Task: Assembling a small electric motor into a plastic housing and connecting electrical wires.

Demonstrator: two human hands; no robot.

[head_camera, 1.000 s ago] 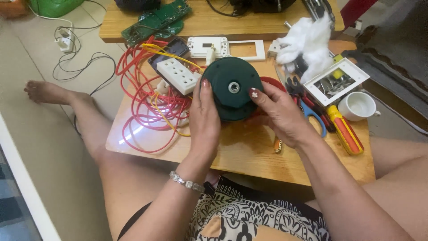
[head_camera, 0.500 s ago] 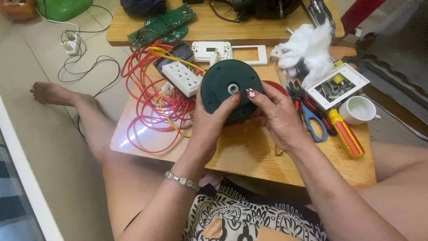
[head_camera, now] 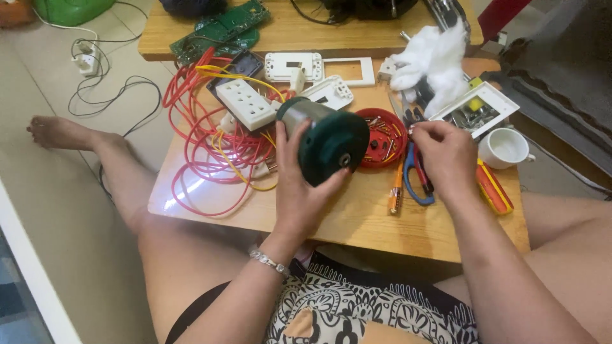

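Dark green round motor (head_camera: 330,145) with a grey metal body sits tilted in the left hand (head_camera: 305,185), thumb and fingers wrapped around it, held just above the wooden table (head_camera: 357,216) beside a tangle of red wire (head_camera: 204,146) and a white power strip (head_camera: 245,104). Right hand (head_camera: 445,156) is curled over the blue-handled scissors (head_camera: 417,181) near the red dish of screws (head_camera: 381,136); cannot tell whether it grips anything. White cup (head_camera: 503,148) and red-yellow screwdriver (head_camera: 494,188) lie to its right.

Your one package: a shallow white box (head_camera: 477,109), open, lying tilted at the table's (head_camera: 408,223) far right corner. No labels, signs, screens.
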